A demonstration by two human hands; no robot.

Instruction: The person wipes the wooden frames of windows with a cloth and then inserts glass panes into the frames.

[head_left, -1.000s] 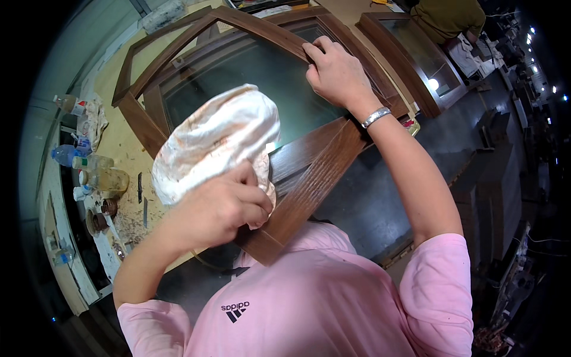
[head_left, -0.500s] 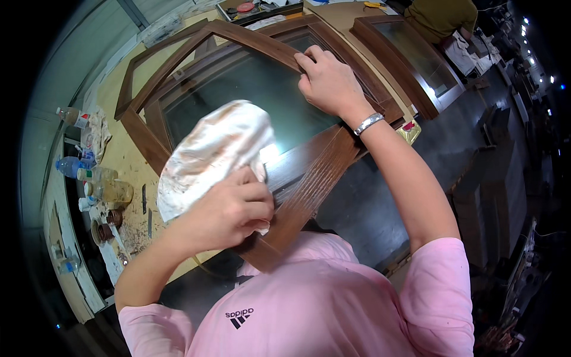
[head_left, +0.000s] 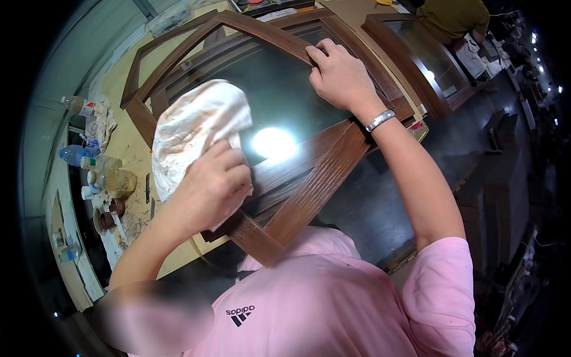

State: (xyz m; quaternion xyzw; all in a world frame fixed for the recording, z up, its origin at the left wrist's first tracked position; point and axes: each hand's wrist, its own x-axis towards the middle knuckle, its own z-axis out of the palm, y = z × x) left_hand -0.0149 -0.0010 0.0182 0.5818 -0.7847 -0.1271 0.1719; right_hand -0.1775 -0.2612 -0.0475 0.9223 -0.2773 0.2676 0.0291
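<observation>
My left hand [head_left: 215, 178] is closed on a white cloth [head_left: 199, 122] with brown stains, which fans out beyond my fingers. The cloth and hand are over the left side of a brown wooden frame [head_left: 324, 181], hiding part of it. That frame's near corner reaches my chest. At its far right side, my right hand [head_left: 344, 77] has its fingers curled over the edge. Beneath lies a brown-framed glass panel [head_left: 267, 83], visible through the frame's opening, with a bright light reflected in it.
Several bottles, including a yellowish one [head_left: 116, 180], and small brown-stained pots [head_left: 107, 221] stand along the left of the yellowish table [head_left: 138, 154]. Another glazed frame [head_left: 410, 65] lies at the far right, near a person in an olive top [head_left: 455, 18].
My left hand and the cloth have moved left and slightly away from me, uncovering the frame's near-left corner. My right hand keeps its hold on the edge. The reflection in the glass looks larger.
</observation>
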